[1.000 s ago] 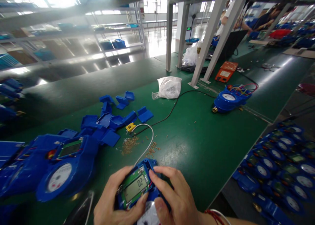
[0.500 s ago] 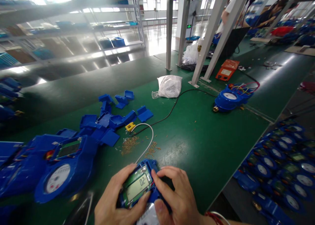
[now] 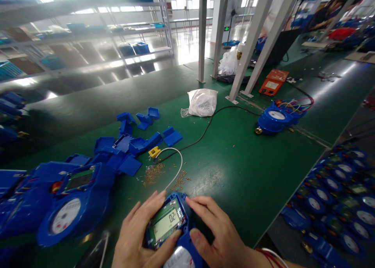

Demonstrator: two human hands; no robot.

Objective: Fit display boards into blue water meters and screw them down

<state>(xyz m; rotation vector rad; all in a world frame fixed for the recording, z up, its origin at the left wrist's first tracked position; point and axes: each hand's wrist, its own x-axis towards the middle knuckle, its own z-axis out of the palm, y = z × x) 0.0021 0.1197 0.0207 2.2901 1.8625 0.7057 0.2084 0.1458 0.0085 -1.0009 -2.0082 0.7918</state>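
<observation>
A blue water meter (image 3: 187, 225) sits at the front of the bench, its housing uncovered. Its lit display (image 3: 166, 224) reads 0.2 on a green circuit board, and a white dial (image 3: 179, 258) shows partly below. My left hand (image 3: 143, 229) grips the left side, thumb across the lower edge of the board. On the other side my right hand (image 3: 219, 229) holds the housing, index fingertip at the top corner and thumb beside the dial. A white cable (image 3: 181, 158) curves from behind the meter to a yellow clip (image 3: 154, 152). Small brass-coloured screws (image 3: 154, 174) lie beyond in loose piles.
Blue plastic covers (image 3: 125, 143) and more meters (image 3: 67, 215) lie on the left. A bag of small metal parts (image 3: 202, 102) is farther back. A wired meter (image 3: 277, 117) and an orange box (image 3: 274, 82) stand right, near metal posts (image 3: 202, 37). Several meters (image 3: 336, 193) sit below the bench edge.
My right index finger has moved from the board's edge to the housing's top corner. My right thumb has shifted right, uncovering more of the dial.
</observation>
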